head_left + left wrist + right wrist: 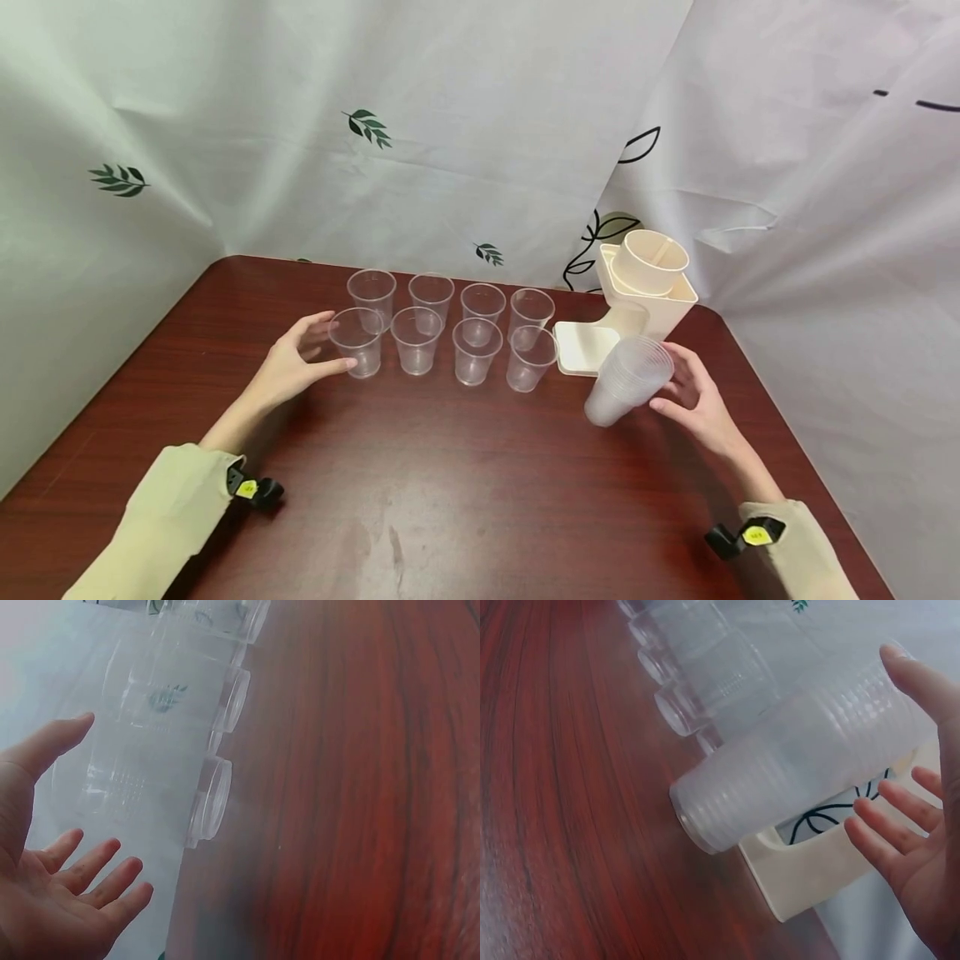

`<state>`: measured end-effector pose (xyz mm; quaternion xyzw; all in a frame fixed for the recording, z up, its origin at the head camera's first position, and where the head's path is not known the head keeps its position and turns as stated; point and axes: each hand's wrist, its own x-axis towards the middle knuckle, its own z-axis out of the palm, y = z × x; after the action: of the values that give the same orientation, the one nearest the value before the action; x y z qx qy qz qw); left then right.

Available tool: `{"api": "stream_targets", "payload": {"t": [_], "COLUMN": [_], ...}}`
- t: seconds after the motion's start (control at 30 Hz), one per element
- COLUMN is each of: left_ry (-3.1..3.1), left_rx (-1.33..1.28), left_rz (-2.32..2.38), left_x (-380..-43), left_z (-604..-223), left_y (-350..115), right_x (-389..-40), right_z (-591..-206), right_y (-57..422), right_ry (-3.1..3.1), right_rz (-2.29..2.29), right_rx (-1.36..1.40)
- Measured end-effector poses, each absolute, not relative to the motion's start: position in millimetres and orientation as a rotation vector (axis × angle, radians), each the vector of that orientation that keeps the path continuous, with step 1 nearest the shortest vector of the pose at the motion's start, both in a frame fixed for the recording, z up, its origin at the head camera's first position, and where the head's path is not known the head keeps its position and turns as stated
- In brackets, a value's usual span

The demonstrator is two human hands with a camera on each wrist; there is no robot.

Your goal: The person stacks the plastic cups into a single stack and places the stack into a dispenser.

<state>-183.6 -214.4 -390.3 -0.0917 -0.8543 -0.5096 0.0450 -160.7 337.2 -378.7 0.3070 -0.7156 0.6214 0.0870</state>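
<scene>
Several clear plastic cups (417, 342) stand upright in two rows on the table. My left hand (296, 362) is beside the front-left cup (362, 342), thumb and fingers spread to either side of it. In the left wrist view, that hand (67, 885) has loose, parted fingers and grips nothing; whether it touches the cup I cannot tell. A nested stack of clear plastic cups (628, 379) is at the right. Next to it is my right hand (697, 400), its thumb near the upper cups and its other fingers apart from the stack in the right wrist view.
Behind the stack stands a cream plastic holder (656, 308) with a round cup on top and a flat white base (585, 347). The dark red wooden table (465, 483) meets a pale curtain (450, 183) with leaf prints along its back edge.
</scene>
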Motion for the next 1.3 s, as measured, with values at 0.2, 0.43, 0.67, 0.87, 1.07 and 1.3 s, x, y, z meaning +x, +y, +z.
{"api": "stream_targets", "payload": {"t": [0.2,0.43,0.67,0.87,1.07,1.3], "left_ry": [-2.594,-2.581,-2.553,-2.525,-2.500,-2.494], "left_rx": [-0.287,-0.293,-0.307,-0.321,-0.341,-0.344], "left_rz": [-1.589,-1.615,-1.654,-1.701,-1.706,-1.712], "left_x": [-186,-190,-189,-189,-192,-194], "left_z": [-395,-401,-401,-403,-406,-410], "left_y": [-212,-209,-206,-204,-204,-204], "right_x": [-165,-169,-170,-169,-169,-169], "right_z": [-382,-388,-391,-393,-393,-394], "right_y": [332,328,326,325,324,324], "right_ry": [-2.148,-2.259,-2.359,-2.393,-2.390,-2.392], "right_rz": [1.915,1.881,1.799,1.777,1.783,1.780], "right_rx": [0.916,0.904,0.800,0.753,0.732,0.745]}}
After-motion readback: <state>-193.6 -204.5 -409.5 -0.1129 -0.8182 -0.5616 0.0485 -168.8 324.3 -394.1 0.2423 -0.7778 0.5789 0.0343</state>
